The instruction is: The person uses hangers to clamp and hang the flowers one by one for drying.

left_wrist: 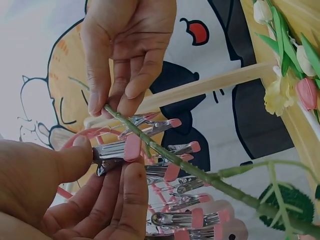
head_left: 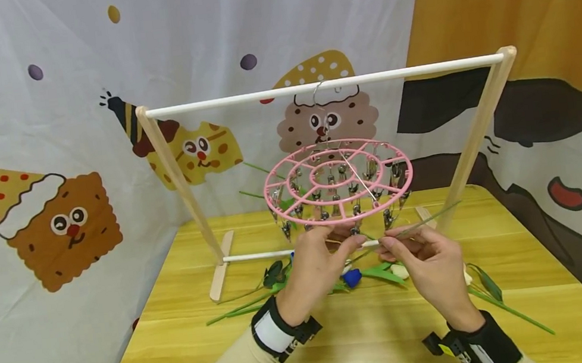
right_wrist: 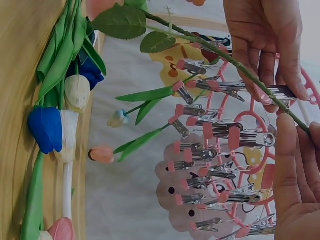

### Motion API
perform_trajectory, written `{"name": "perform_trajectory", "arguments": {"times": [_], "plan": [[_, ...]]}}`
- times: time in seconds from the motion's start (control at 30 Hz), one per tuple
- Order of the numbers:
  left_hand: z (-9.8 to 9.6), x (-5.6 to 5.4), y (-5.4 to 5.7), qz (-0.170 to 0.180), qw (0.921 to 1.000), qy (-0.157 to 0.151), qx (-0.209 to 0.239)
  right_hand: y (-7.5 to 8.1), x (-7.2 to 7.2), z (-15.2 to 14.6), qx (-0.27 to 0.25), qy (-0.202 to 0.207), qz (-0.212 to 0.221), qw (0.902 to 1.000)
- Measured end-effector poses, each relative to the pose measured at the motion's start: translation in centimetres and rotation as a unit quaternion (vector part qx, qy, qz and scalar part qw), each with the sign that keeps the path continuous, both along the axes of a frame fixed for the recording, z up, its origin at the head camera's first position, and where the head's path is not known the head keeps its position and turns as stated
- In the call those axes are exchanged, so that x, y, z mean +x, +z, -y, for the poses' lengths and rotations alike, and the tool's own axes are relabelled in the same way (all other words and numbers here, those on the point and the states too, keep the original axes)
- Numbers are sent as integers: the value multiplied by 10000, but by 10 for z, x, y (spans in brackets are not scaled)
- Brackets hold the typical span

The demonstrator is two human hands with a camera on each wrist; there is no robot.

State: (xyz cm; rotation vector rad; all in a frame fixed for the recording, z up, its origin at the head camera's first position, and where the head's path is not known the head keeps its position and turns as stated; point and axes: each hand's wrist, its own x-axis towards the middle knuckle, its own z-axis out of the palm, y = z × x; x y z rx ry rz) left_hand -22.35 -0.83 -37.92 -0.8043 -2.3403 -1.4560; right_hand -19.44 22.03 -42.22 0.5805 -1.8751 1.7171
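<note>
A pink round clip hanger hangs by its hook from a white rod. My left hand pinches one of its metal clips, thumb on one side and fingers on the other. Between the thumb and fingers of my right hand is a green stem with leaves, its thin end sticking out past the hand. The stem crosses close by the clip's pink tip; whether the tip is around it I cannot tell. Two tulips, one peach and one pale blue-white, hang head down from other clips.
Wooden posts hold the rod at both ends. Beneath the hanger, artificial flowers lie on the wooden table, among them a blue tulip and white ones. A lower white bar joins the posts. A cartoon-print cloth hangs behind.
</note>
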Motion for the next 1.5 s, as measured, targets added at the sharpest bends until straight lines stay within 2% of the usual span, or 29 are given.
{"name": "perform_trajectory", "arguments": {"times": [0.2,0.37,0.6,0.87,1.0,1.33,1.5], "plan": [[7,3,2,504,9987,10,104,1,-1,4,74,-72,-33,9999],[11,4,1,747,9968,-20,282,1,-2,8,147,-101,-13,9998],[15,2,-2,591,9956,-35,727,2,-3,12,-30,174,-39,9998],[17,5,-3,471,9928,199,1079,2,-1,19,210,-39,-60,9998],[18,5,-3,507,9920,249,1126,2,-1,23,148,23,-88,9998],[19,4,-4,670,9899,127,1244,2,-3,24,-107,89,-322,9994],[19,3,-4,788,9877,38,1348,-1,-5,24,-280,259,-513,9980]]}}
